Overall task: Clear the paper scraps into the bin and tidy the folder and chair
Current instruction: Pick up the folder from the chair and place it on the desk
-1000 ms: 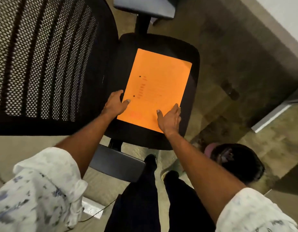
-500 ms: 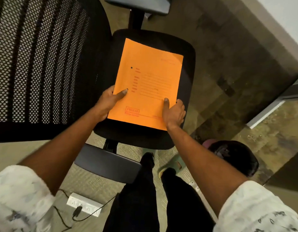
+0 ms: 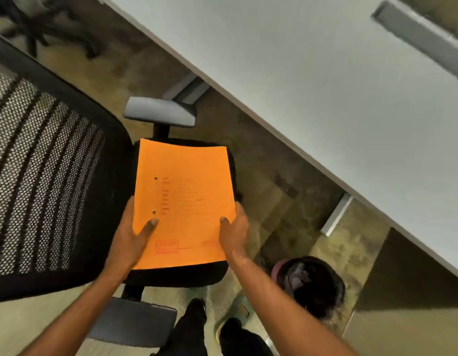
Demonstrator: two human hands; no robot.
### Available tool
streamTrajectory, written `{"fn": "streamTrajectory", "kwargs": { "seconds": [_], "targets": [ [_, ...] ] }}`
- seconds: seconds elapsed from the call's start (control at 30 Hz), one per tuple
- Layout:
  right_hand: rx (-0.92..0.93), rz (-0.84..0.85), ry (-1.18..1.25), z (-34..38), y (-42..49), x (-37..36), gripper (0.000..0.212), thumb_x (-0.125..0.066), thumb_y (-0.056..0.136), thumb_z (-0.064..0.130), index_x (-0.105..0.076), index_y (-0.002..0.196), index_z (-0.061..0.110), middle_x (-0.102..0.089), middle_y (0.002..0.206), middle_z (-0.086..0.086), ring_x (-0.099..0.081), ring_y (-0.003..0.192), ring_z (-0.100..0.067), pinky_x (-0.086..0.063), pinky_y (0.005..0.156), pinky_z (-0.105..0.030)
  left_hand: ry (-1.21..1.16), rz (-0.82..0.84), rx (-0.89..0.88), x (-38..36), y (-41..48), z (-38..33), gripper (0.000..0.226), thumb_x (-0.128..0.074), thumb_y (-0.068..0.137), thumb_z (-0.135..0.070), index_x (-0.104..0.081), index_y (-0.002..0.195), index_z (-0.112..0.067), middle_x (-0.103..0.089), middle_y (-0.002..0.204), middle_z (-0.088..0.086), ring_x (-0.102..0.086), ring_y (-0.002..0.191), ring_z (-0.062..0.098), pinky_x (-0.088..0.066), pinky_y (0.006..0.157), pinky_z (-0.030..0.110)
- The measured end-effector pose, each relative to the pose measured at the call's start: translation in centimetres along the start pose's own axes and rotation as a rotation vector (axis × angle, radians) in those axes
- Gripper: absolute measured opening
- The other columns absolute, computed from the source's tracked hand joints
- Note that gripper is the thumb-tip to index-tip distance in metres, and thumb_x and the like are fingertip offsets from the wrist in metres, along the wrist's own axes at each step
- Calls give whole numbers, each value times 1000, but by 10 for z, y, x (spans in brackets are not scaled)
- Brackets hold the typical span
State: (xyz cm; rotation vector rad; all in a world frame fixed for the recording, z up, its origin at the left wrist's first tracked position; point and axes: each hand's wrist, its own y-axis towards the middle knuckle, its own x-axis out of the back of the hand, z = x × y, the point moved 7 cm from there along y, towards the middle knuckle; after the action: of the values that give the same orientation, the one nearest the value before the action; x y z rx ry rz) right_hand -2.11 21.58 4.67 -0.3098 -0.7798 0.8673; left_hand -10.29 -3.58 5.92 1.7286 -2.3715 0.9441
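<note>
An orange folder (image 3: 186, 191) with two punched holes and red print is held just above the black seat of an office chair (image 3: 176, 276). My left hand (image 3: 131, 240) grips its near left edge, thumb on top. My right hand (image 3: 234, 233) grips its near right edge the same way. The folder's far end bows slightly. The chair's black mesh backrest (image 3: 42, 170) fills the left side. A round black bin (image 3: 312, 286) stands on the floor to the right of the chair, with crumpled paper scraps (image 3: 297, 277) inside.
A large white desk (image 3: 325, 93) runs diagonally across the upper right, its metal legs (image 3: 337, 214) reaching the floor near the bin. The chair's grey armrests (image 3: 161, 111) stick out at the far and near sides. My legs and feet stand below the chair.
Both hands have closed on the folder's near edges and raised it off the seat. My head has tilted up, bringing the white desk into view.
</note>
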Motion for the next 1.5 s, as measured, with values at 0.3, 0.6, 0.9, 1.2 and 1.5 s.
{"fn": "streamTrajectory", "kwargs": {
  "seconds": [0.3,0.6,0.9,1.2,1.5],
  "targets": [
    [28,-226,234,44,-63,138,61,-61,94,1,-49,148,26,-61,137,8,-57,122,-9,-48,106,-29,-84,-123,-46,-20,-30,-92,56,-44,93,-69,-21,143,-70,-64,103,-18,-62,85,-1,-47,65,24],
    [-18,-359,390,66,-41,237,60,-47,95,-5,-51,146,28,-66,132,1,-65,114,-17,-56,101,-38,148,-10,-430,-91,6,-214,61,-51,98,-50,-32,155,-38,-62,102,-26,-67,88,-10,-50,64,10],
    [27,-343,436,116,31,333,44,-39,100,11,-58,136,25,-68,127,-2,-65,112,-23,-54,101,-47,270,59,-475,-158,66,-340,71,-63,93,-52,-34,155,-34,-64,134,10,-61,101,15,-52,83,36],
    [117,-388,490,169,79,390,44,-36,91,-5,-65,117,16,-71,109,-2,-67,99,-26,-57,81,-35,401,182,-492,-193,88,-442,89,-50,88,-67,-22,161,-24,-43,159,8,-53,135,33,-44,109,49],
    [161,-410,470,209,143,392,46,-38,91,-7,-58,127,14,-67,118,-4,-63,103,-25,-54,96,-39,491,119,-449,-214,164,-487,66,-66,98,-28,-36,153,-8,-49,152,17,-51,136,41,-39,111,52]
  ]
}}
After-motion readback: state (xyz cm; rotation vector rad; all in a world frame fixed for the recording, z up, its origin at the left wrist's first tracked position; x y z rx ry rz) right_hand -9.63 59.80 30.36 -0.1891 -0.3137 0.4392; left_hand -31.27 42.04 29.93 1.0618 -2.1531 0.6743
